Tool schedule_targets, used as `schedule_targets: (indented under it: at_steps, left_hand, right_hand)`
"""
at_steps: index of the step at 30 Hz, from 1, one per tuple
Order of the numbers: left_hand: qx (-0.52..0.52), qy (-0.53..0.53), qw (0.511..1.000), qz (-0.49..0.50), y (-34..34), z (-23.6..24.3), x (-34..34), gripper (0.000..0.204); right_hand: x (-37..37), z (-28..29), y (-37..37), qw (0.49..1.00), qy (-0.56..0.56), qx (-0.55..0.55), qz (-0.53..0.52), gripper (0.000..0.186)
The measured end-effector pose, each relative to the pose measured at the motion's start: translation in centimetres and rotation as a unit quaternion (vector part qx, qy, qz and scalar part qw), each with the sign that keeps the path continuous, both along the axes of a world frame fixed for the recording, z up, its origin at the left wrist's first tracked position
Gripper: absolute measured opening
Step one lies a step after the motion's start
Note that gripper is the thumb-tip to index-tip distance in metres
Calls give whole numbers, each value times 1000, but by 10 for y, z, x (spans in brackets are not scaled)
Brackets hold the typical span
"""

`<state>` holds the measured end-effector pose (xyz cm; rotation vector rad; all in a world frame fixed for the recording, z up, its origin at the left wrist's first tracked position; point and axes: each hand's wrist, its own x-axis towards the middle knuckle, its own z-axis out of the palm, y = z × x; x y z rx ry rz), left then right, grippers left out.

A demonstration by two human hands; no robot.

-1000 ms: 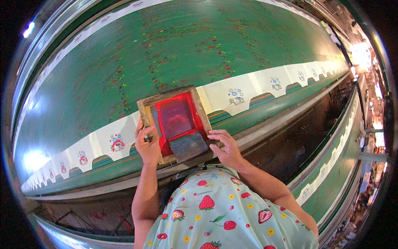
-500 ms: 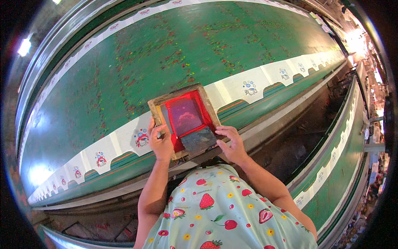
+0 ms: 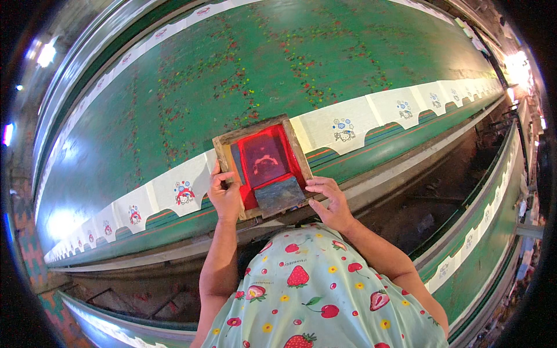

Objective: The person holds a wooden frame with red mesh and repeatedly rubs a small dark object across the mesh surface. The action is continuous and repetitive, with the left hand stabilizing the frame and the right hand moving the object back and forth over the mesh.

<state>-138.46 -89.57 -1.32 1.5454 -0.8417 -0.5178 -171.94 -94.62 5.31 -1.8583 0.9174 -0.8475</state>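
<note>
A wooden-framed printing screen (image 3: 293, 142) lies over the near row of white fabric pieces, with red ink around its mesh window (image 3: 264, 153). A dark grey flat piece (image 3: 279, 196) covers the window's near end. My left hand (image 3: 225, 196) grips the frame's left side, thumb on top. At the lower right corner, my right hand (image 3: 329, 200) holds the frame's edge between thumb and fingers. Just left of the frame, a fabric piece (image 3: 184, 194) bears a cartoon print with red in it. The piece on the right (image 3: 344, 130) shows blue and dark outlines without red. Fabric under the screen is hidden.
The long green table (image 3: 191, 104) is speckled with red and yellow ink. Another row of white pieces (image 3: 125, 61) runs along its far edge. A metal rail (image 3: 383, 174) borders the near side. Behind me on the right stands another green table (image 3: 493, 232) with printed pieces.
The view has shifted slightly, and the fabric row now sits a little further left relative to the screen. Both hands keep their hold on the frame.
</note>
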Motion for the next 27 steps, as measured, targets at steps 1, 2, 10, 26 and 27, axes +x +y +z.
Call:
schedule_targets:
  at_steps: [1, 2, 10, 26, 27]
  left_hand:
    - [-8, 16, 1000, -2, 0, -1, 0, 31]
    - [-18, 26, 999, -5, 1, -1, 1, 31]
    - [0, 37, 999, -9, 2, -3, 4, 28]
    - [39, -13, 999, 4, 2, 6, -2, 20]
    - [36, -19, 999, 6, 1, 5, -2, 20]
  right_hand:
    - [0, 0, -1, 1000, -5, 3, 1, 41]
    - [-1, 0, -1, 1000, -9, 6, 1, 40]
    - [-5, 19, -5, 994, 31, -106, -6, 37]
    - [60, 36, -7, 917, 232, -267, 185, 51]
    - [62, 35, -9, 916, 232, -270, 184, 51]
